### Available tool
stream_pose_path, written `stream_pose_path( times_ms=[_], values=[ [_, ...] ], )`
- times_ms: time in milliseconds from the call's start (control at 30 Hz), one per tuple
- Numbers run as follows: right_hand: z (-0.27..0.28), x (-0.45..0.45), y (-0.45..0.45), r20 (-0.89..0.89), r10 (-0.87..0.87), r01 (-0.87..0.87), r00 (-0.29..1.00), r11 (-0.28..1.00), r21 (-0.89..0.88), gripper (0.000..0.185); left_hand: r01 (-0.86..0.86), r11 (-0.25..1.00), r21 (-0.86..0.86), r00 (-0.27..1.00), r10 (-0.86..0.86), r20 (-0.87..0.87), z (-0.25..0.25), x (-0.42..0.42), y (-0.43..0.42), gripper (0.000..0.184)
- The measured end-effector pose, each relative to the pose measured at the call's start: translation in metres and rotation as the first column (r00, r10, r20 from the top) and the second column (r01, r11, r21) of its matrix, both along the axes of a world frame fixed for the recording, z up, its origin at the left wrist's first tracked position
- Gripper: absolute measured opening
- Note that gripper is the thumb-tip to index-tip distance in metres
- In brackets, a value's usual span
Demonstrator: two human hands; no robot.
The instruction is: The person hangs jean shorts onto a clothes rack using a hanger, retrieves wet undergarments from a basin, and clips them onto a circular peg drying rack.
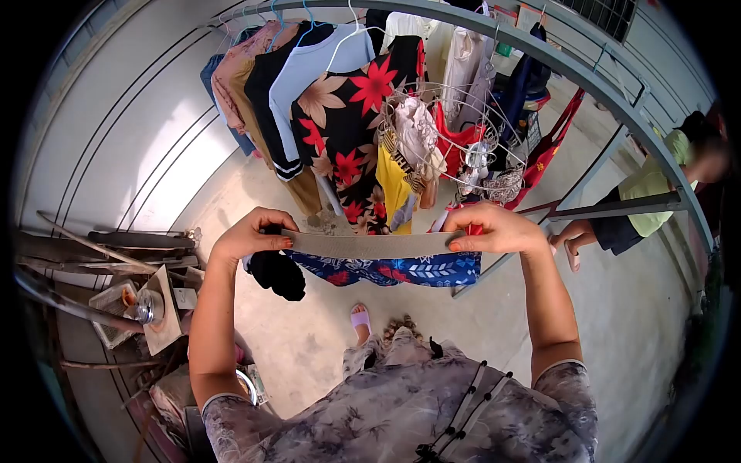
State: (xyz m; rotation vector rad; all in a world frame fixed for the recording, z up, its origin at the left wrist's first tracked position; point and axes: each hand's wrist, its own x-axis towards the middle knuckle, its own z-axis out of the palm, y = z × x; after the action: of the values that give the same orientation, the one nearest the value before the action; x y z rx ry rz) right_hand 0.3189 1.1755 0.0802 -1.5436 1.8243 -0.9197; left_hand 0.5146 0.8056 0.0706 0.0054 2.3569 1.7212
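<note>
- Below the floral garment [340, 158], a grey band [355, 245] ran level between the left hand [258, 234] and the right hand [495, 230].
- The left hand was clamped on one end, below and left of the floral garment, its thumb against the near face.
- The right hand pinched the other end, below and right of the floral garment; the two hands were well apart.
- Blue patterned cloth [386, 271] hung just under the band, farther below the floral garment; it seemed joined to the band, though the seam was hard to make out.
- A black bundle [279, 275] dangled beneath the left hand, lower left of the floral garment.
- Just left of the floral garment hung a light blue shirt [340, 42]; near its lower right, yellow cloth [392, 181].
- Well right of the floral garment was another person [652, 185].
</note>
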Motion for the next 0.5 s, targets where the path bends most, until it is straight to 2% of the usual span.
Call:
stream_pose_path(
  times_ms=[33, 100, 133, 167, 200, 233, 300, 333, 367, 433, 467, 500],
  values=[
    [-0.018, -0.007, -0.002, -0.207, -0.035, 0.053, 0.978, 0.995, 0.082, 0.016, 0.011, 1.000, -0.001, 1.000, -0.011, 0.002, -0.003, -0.003, 0.003, 0.017],
    [-0.017, -0.006, 0.004, 0.013, -0.075, 0.071, 0.997, 0.981, 0.180, 0.017, 0.054, 0.979, -0.199, 0.998, -0.058, -0.013, -0.012, -0.008, 0.006, 0.011],
    [-0.016, -0.006, 0.009, 0.010, -0.072, 0.069, 0.997, 0.980, 0.187, 0.017, 0.014, 0.993, -0.114, 1.000, -0.015, -0.006, -0.013, -0.006, 0.003, 0.009],
    [-0.015, -0.002, 0.015, 0.141, -0.071, 0.063, 0.987, 0.996, 0.063, 0.016, 0.015, 0.994, -0.107, 1.000, -0.015, 0.001, -0.018, -0.005, -0.003, 0.009],
    [-0.016, 0.000, 0.019, 0.270, -0.056, 0.076, 0.961, 0.995, -0.064, 0.016, -0.032, 0.999, 0.011, 0.997, 0.033, -0.072, -0.025, -0.006, -0.009, 0.010],
    [-0.020, 0.001, 0.020, 0.275, -0.055, 0.075, 0.960, 0.995, -0.061, 0.016, -0.074, 0.989, 0.131, 0.986, 0.092, -0.140, -0.030, -0.005, -0.014, 0.011],
    [-0.028, -0.003, 0.017, 0.157, -0.110, 0.111, 0.982, 0.994, 0.004, 0.013, -0.068, 0.987, 0.144, 0.979, 0.094, -0.182, -0.029, -0.005, -0.011, 0.013],
    [-0.031, -0.004, 0.020, 0.269, -0.017, 0.048, 0.963, 0.993, -0.109, 0.009, -0.081, 0.976, 0.204, 0.981, 0.115, -0.159, -0.029, -0.006, -0.008, 0.014],
    [-0.029, -0.002, 0.019, 0.266, -0.012, 0.042, 0.964, 0.993, -0.106, 0.009, -0.093, 0.960, 0.266, 0.983, 0.130, -0.127, -0.029, -0.006, -0.006, 0.016],
    [-0.025, 0.008, 0.015, 0.442, -0.126, 0.187, 0.888, 0.978, -0.097, 0.007, -0.079, 0.949, 0.304, 0.985, 0.122, -0.124, -0.033, -0.006, -0.005, 0.014],
    [-0.023, 0.010, 0.009, 0.103, -0.163, 0.167, 0.981, 0.985, -0.034, 0.007, -0.120, 0.950, 0.289, 0.984, 0.151, -0.090, -0.036, -0.008, -0.006, 0.012],
    [-0.026, 0.013, 0.006, 0.049, -0.165, 0.167, 0.985, 0.985, -0.042, 0.006, -0.159, 0.949, 0.271, 0.982, 0.181, -0.061, -0.039, -0.010, -0.007, 0.010]
  ],
)
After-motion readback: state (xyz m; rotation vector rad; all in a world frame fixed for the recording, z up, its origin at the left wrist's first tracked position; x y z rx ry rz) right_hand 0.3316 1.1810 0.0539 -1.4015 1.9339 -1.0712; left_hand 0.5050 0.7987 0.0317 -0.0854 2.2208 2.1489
